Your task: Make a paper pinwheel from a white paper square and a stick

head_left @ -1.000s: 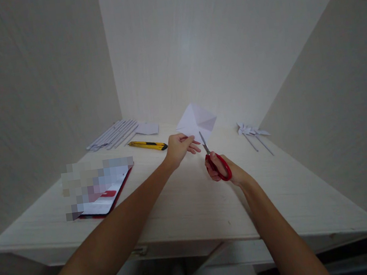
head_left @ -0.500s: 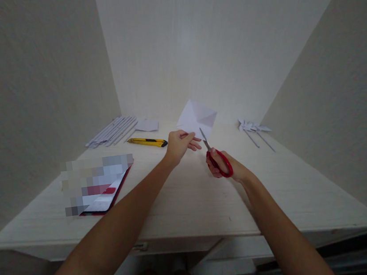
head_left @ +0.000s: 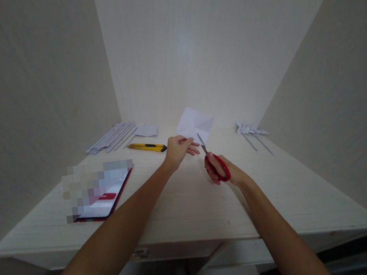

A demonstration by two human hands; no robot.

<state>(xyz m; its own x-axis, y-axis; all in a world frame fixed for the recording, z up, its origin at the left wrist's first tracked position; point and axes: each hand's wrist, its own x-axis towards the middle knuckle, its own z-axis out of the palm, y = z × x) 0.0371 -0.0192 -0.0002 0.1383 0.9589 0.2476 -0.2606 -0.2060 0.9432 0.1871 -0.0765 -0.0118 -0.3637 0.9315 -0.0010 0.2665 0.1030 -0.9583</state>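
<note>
A white square of paper [head_left: 193, 122] with crease lines is held up by its near edge in my left hand [head_left: 181, 150], thumb on top and fingers beneath. My right hand [head_left: 216, 167] grips a pair of scissors by its red handles [head_left: 225, 173]. The scissor blades [head_left: 202, 143] point up and away, at the paper's near right corner, close to my left fingertips. Whether the blades have cut into the sheet I cannot make out.
Left of my hands lies a yellow utility knife [head_left: 147, 147]. Behind it are several rolled paper sticks [head_left: 113, 137] and folded white paper [head_left: 147, 130]. A tablet in a red case [head_left: 111, 200] rests at front left. Paper pinwheels on sticks [head_left: 247, 129] lie at right. Walls enclose the white table [head_left: 186, 213].
The view has tilted up slightly, so everything sits a little lower. Both hands keep their hold on the paper and scissors, with hardly any movement between them.
</note>
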